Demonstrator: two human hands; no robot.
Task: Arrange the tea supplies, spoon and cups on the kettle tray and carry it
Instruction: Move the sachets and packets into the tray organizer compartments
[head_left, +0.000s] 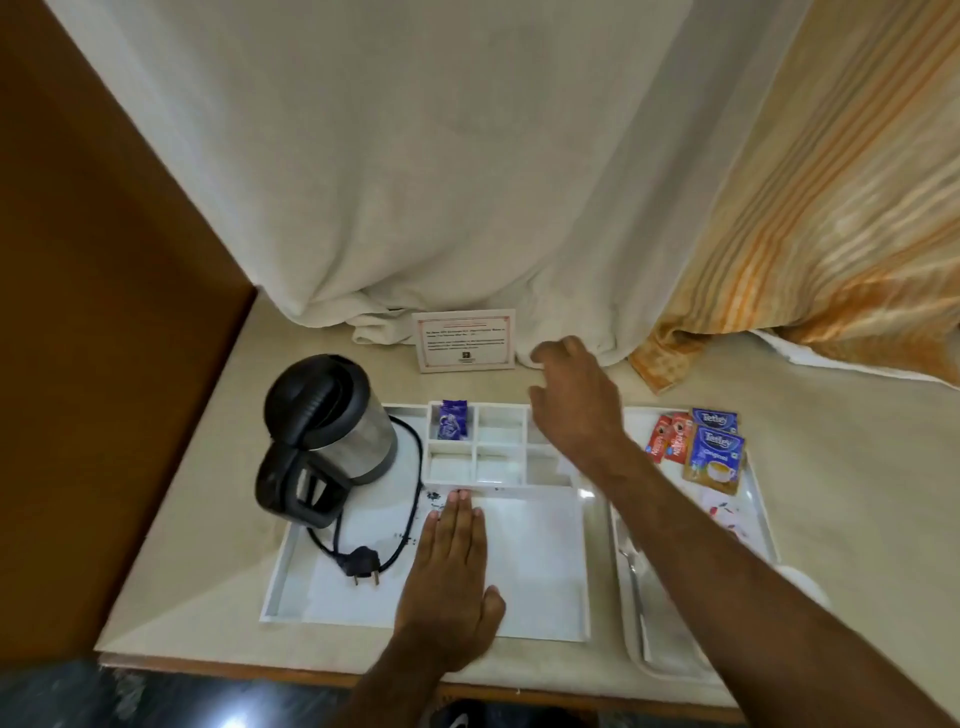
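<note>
White rigid compartmented kettle tray (582, 561) on beige counter; left hand (451, 571) flat on it, right hand (576, 400) open, empty above compartments; judged kettle-heavy on left, grip both side rims

Soft, even indoor light, faint shadows, glare spot on the white tray (586, 493), wide-angle edge bending.

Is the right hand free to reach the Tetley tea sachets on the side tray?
Probably yes: the right hand hovers open and empty beside the Tetley tea sachets, which lie uncovered on the side tray.
</note>
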